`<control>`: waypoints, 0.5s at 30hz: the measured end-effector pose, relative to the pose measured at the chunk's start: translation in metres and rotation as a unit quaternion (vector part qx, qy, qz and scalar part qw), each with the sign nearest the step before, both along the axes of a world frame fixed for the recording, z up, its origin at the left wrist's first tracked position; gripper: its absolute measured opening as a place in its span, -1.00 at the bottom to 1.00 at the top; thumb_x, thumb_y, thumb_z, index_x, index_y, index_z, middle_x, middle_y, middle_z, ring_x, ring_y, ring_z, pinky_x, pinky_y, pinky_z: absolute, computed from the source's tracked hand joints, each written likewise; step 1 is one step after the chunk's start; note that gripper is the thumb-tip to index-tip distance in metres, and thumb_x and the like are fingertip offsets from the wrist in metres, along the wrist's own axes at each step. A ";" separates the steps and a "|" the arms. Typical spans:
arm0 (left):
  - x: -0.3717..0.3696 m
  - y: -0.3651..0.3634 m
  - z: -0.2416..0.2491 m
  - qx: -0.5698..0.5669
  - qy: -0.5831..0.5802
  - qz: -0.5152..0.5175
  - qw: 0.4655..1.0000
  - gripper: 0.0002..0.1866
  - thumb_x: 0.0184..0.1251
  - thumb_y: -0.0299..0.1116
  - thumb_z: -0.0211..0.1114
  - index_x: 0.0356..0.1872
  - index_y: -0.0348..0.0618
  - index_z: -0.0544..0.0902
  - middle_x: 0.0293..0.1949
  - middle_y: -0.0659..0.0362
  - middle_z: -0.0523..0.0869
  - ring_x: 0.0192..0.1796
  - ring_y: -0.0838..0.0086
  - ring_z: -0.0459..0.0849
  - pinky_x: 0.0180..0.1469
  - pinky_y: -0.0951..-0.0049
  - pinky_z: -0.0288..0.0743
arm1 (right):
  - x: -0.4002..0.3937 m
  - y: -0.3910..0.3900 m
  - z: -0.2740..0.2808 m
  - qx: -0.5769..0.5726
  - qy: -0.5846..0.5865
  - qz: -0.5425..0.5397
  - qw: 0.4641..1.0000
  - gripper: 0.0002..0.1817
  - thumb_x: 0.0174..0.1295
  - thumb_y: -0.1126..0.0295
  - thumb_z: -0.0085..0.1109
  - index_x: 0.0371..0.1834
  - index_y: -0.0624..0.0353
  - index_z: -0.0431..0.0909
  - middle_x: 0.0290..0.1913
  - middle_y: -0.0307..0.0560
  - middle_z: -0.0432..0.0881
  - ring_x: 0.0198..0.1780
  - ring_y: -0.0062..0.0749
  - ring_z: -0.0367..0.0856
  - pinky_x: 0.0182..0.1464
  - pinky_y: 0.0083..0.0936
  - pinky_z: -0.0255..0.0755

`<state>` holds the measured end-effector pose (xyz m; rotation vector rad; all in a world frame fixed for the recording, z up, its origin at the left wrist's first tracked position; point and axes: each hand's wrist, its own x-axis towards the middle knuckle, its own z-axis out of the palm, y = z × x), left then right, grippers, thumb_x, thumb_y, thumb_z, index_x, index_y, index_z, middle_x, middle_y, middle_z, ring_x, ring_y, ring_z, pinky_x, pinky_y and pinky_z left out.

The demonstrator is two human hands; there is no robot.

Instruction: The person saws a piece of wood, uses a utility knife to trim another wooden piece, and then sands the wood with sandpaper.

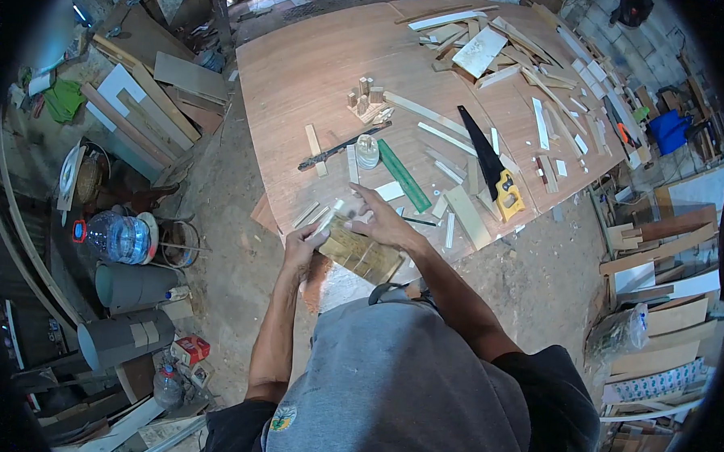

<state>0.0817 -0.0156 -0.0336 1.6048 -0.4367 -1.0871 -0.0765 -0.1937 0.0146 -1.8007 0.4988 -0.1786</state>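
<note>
In the head view, a yellowish wooden board [359, 254] with thin dark lines across it is held at a tilt in front of my body, over the table's near edge. My left hand [300, 247] is closed on its left side. At the far end, my right hand [385, 223] has its thumb against the board and its index finger reaching forward. A small pale wooden piece [336, 209] shows between the hands, slightly blurred. Just beyond lie a clear glass jar [368, 152] and a green ruler-like strip [404, 175].
A handsaw [491, 163] with a yellow handle lies right on the plywood table [304, 70]. A small block assembly [366, 98] stands mid-table. Wood offcuts [507, 46] heap at the back right. A water bottle [119, 238] and grey cylinders [127, 338] stand on the left.
</note>
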 end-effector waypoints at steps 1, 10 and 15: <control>-0.002 0.006 -0.005 0.000 0.070 0.056 0.996 -0.62 0.31 -0.38 0.42 0.07 -0.40 0.67 -0.15 0.10 0.77 -0.20 0.49 0.72 -0.09 0.49 0.62 | -0.006 0.000 -0.006 -0.037 0.005 -0.022 0.999 -0.17 0.18 0.17 0.43 0.49 0.19 0.27 0.33 0.27 0.40 0.15 -0.10 0.57 0.18 -0.28 0.48; -0.024 0.045 -0.080 -0.083 0.340 0.251 0.902 -0.52 0.48 -0.15 0.24 0.19 -0.36 0.52 0.11 -0.03 0.67 0.15 0.18 0.69 0.19 0.23 0.68 | -0.058 0.012 -0.074 0.198 0.105 -0.101 0.969 -0.33 0.31 0.19 0.31 0.42 0.25 0.32 0.12 0.01 0.62 0.03 -0.32 0.64 0.03 -0.37 0.57; -0.037 0.044 -0.082 -0.032 0.350 0.278 0.894 -0.65 0.49 -0.23 0.23 0.17 -0.17 0.56 0.09 0.06 0.69 0.09 0.25 0.70 0.05 0.26 0.68 | -0.051 0.020 -0.089 0.254 0.086 -0.117 0.956 -0.39 0.36 0.28 0.25 0.42 0.22 0.30 0.00 -0.02 0.67 -0.20 -0.44 0.67 -0.25 -0.51 0.56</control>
